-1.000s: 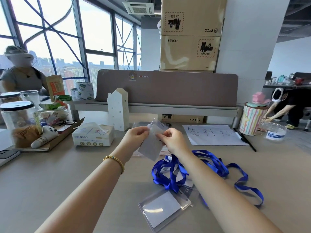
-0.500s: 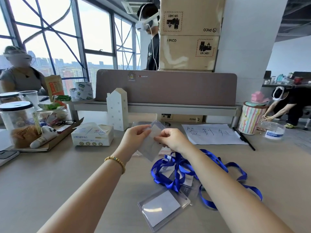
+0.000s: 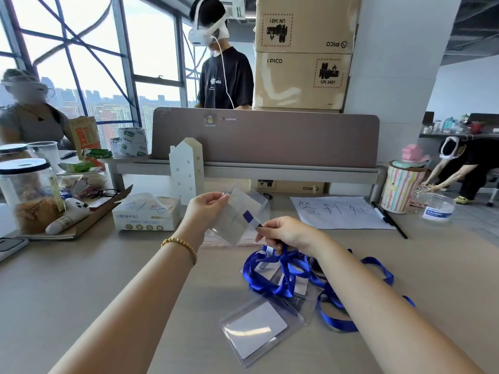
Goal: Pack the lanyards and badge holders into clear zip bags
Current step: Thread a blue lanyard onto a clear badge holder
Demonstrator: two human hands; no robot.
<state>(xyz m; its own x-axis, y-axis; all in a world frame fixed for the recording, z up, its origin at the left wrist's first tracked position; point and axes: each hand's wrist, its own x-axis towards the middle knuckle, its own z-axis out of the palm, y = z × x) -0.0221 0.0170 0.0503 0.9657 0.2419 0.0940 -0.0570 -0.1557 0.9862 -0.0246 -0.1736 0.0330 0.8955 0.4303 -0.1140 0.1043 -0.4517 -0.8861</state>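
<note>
- Hands meet over the middle of the table (image 3: 81, 279). The left hand (image 3: 206, 209) pinches the top corner of a clear badge holder (image 3: 237, 217) with thumb and fingertips and holds it up, tilted.
- That holder is a flat, see-through plastic sleeve with a pale card inside. It looks smooth and a bit shiny.
- The right hand (image 3: 286, 234), at 3 o'clock from the holder, has its fingers curled round a blue lanyard (image 3: 280, 268). The strap's end lies across the holder's lower edge; whether it is clipped on is hard to tell.
- The lanyard is a flat ribbon, bright blue and floppy. It hangs from the right hand into a loose heap of blue loops on the table, at 5 o'clock from the held holder.
- A second badge holder (image 3: 256, 326) lies flat at 6 o'clock, just below the heap. It is a clear rectangle with a white card in it and soft, bent edges.
- Clear zip bags (image 3: 259, 201), thin and glassy, lie on the table behind the held holder, at 12 o'clock.
</note>
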